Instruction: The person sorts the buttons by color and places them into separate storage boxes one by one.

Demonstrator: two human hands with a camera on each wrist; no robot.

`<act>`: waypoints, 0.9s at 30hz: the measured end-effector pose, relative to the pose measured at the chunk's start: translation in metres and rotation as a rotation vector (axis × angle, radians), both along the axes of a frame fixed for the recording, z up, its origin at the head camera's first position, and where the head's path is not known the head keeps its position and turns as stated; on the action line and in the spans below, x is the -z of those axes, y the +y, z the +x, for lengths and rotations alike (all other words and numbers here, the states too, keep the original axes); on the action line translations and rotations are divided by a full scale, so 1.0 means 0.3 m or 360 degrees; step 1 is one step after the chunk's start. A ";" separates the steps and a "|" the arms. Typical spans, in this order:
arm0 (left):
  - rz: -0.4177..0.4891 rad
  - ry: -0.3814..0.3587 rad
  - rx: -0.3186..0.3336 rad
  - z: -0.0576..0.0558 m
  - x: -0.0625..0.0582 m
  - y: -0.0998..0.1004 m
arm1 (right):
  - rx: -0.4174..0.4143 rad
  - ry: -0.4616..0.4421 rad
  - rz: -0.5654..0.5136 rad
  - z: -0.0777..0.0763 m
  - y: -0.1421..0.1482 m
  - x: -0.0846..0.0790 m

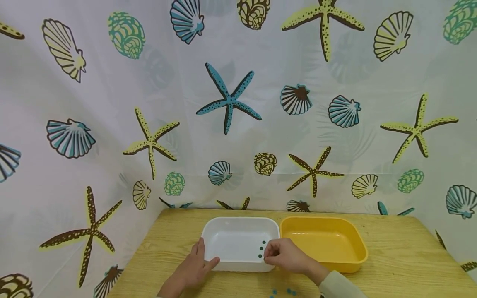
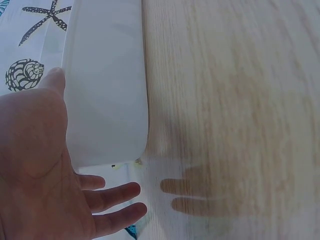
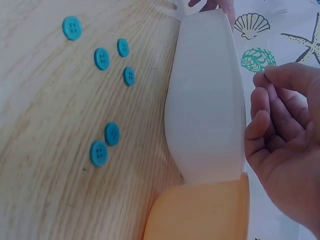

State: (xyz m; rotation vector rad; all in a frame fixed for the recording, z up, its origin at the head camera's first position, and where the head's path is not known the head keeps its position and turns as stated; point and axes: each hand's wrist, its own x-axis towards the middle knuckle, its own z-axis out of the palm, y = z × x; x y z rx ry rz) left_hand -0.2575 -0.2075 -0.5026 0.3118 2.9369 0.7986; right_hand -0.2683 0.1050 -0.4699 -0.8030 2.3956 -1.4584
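Far left, the person's left hand reaches in from the lower edge over the pale wood-grain tabletop, fingers extended and spread, thumb at the front rim of the white, rounded rectangular plastic tray; the other fingers lie along or beyond its left end, and whether they touch the wall is hard to make out. On the tray floor, toward its right side, three small round dark-green buttons lie in a loose line; their holes are too small to see. Just right of these, the right hand angles inward over the tray's front right corner, fingers curled, thumb and index tips pressed together; whether a button sits between them cannot be told. Nearer the person lie round blue four-hole buttons, six in the right wrist view, partly cut off in the head view. Rightmost stands the yellow plastic tray, beside the white one, its near left corner hidden by the right hand.
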 end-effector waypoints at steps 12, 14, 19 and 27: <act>0.0001 0.0003 0.0002 -0.001 0.002 0.001 | 0.0026 -0.0013 0.0019 -0.031 -0.024 -0.003; 0.0006 -0.0006 -0.0004 -0.001 0.000 0.001 | 0.0022 0.0001 0.0019 -0.039 -0.026 -0.002; 0.0002 -0.0016 -0.0009 -0.003 0.004 0.001 | 0.0014 0.0012 0.0016 -0.054 -0.033 -0.003; 0.0018 0.0006 0.0011 -0.003 0.008 -0.002 | 0.0051 -0.0018 0.0053 -0.077 -0.049 -0.005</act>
